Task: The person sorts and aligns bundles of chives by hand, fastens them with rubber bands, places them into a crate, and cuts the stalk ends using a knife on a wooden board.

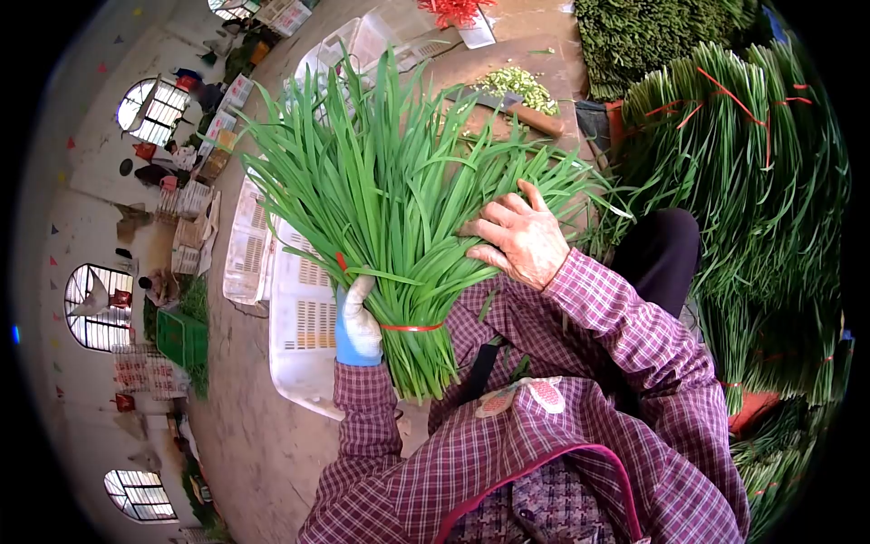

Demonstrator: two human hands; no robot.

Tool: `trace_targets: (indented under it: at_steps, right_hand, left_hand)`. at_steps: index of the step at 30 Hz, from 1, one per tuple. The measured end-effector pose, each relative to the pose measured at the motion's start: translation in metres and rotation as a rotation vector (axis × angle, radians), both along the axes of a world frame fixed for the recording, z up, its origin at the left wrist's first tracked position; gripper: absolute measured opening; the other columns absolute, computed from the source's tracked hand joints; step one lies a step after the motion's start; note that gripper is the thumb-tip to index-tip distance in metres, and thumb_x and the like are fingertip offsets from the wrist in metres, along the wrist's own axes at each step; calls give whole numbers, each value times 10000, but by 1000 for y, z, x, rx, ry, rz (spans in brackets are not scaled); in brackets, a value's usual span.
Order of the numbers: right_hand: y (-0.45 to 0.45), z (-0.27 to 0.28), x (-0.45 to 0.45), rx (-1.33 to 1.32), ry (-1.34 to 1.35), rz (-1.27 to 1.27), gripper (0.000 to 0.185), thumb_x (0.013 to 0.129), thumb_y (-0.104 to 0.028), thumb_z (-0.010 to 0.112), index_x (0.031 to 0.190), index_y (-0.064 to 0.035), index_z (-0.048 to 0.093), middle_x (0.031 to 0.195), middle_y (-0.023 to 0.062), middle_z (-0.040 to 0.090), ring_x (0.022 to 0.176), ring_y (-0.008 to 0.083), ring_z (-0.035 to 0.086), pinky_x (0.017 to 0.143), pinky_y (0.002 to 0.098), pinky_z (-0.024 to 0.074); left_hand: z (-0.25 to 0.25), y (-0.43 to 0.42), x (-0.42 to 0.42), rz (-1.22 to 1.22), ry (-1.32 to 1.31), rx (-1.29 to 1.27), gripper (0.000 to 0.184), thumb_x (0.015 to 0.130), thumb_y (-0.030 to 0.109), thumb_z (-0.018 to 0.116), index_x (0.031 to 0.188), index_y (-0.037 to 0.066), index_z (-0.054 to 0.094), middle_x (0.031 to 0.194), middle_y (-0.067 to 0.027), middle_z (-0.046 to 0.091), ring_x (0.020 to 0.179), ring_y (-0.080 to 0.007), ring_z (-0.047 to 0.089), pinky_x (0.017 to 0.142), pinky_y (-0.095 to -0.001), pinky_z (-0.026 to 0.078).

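Note:
A thick bundle of green garlic chives (399, 227) stands out in front of me, leaf tips fanned away and cut ends toward my lap. A red band (412, 327) circles it near those ends. My left hand (361, 326), in a white and blue glove, is closed around the bundle's left side just by the band. A small bit of red (342, 262) shows above its thumb. My right hand (523, 239) is bare and rests on the leaves at the right side, its fingers spread and partly bent.
Beyond the chives, a knife (521, 113) with a wooden handle lies beside chopped pieces (521, 83). Red ties (453, 11) lie farther back. White plastic crates (304, 363) stand to the left. Tied chives (725, 163) are stacked at the right. A green crate (181, 337) stands far left.

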State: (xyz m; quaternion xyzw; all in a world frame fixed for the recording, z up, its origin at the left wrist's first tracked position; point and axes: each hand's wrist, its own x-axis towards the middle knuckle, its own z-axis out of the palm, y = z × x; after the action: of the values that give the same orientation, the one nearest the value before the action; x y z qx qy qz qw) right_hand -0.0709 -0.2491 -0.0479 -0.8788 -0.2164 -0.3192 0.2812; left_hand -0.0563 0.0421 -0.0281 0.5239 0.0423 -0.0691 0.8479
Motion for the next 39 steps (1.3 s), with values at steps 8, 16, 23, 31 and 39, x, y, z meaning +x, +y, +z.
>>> trace_targets:
  at_steps: [8, 16, 23, 31, 39]
  right_hand:
    - [0, 50, -12, 38, -78, -8, 349, 796, -409, 674, 1077, -205, 637, 1090, -22, 583, 1107, 213, 514, 1052, 563, 304]
    - [37, 33, 20, -70, -92, 44, 449, 781, -463, 658, 1169, -241, 609, 1148, -17, 575, 1247, 233, 449, 1081, 588, 273]
    - [30, 7, 6, -62, -41, 7, 414, 819, -493, 624, 1100, -191, 655, 981, 0, 601, 1127, 236, 513, 1074, 591, 282]
    - [30, 20, 8, -52, -45, -18, 407, 812, -465, 640, 1103, -181, 647, 1026, 3, 595, 1101, 217, 516, 1059, 594, 290]
    - [29, 59, 0, 116, -108, -23, 281, 798, -289, 687, 1054, -184, 639, 1093, -26, 591, 1102, 219, 519, 1035, 558, 313]
  left_hand:
    - [16, -13, -16, 34, -188, 453, 480, 815, 82, 644, 1263, -18, 505, 1130, -100, 601, 1022, -192, 607, 933, -321, 495]
    - [18, -25, -22, 53, -172, 317, 516, 821, 74, 628, 1304, -12, 466, 1203, -101, 567, 1070, -191, 575, 959, -316, 458]
    - [-10, 6, -13, 106, -76, 203, 520, 838, 27, 624, 1321, -11, 437, 1209, -112, 566, 1094, -198, 579, 991, -331, 461]
    - [-4, 2, -15, 123, -61, 242, 517, 863, 84, 618, 1333, -17, 430, 1209, -125, 575, 1097, -197, 580, 993, -331, 458]
    - [31, -37, -23, 25, -177, 380, 453, 849, 97, 631, 1271, -21, 517, 1180, -104, 599, 1054, -176, 592, 963, -316, 465]
